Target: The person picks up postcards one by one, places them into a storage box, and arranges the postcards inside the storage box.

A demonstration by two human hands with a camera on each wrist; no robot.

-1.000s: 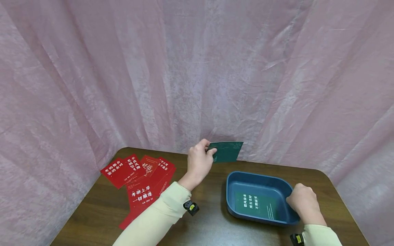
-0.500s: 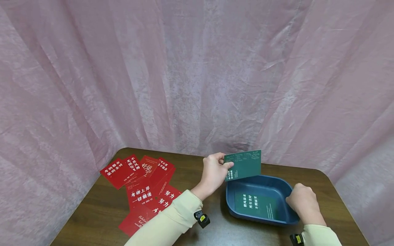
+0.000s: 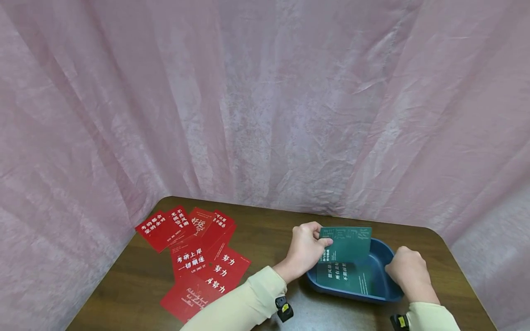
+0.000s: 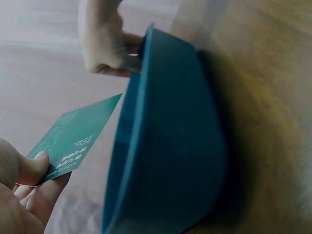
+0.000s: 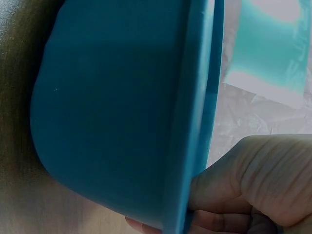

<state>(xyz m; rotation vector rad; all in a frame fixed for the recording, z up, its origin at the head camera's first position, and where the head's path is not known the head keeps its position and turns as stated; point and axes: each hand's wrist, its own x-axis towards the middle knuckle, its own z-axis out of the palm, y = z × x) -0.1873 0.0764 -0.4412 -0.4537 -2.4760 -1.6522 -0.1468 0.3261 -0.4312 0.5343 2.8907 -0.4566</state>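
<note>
My left hand (image 3: 305, 248) pinches a green card (image 3: 348, 243) by its left edge, thumb on the printed face. In the head view this card overlaps the blue basin (image 3: 323, 288); the left wrist view shows it above the rim. Inside the basin lies another green card (image 3: 352, 279) with white writing, partly covered by the held one. My right hand (image 3: 410, 271) grips the basin's right wall, its thumb inside and fingers outside, as the right wrist view (image 5: 273, 180) shows.
Several red cards (image 3: 186, 255) with white print lie overlapping on the left of the brown wooden table (image 3: 265, 225). A pink curtain (image 3: 265, 101) hangs behind and around the table. Black wrist cameras (image 3: 284, 309) sit on the sleeves.
My left hand has carried the green card right and down, from behind the basin to over it, and its printed face has turned into view. The right hand stays on the basin.
</note>
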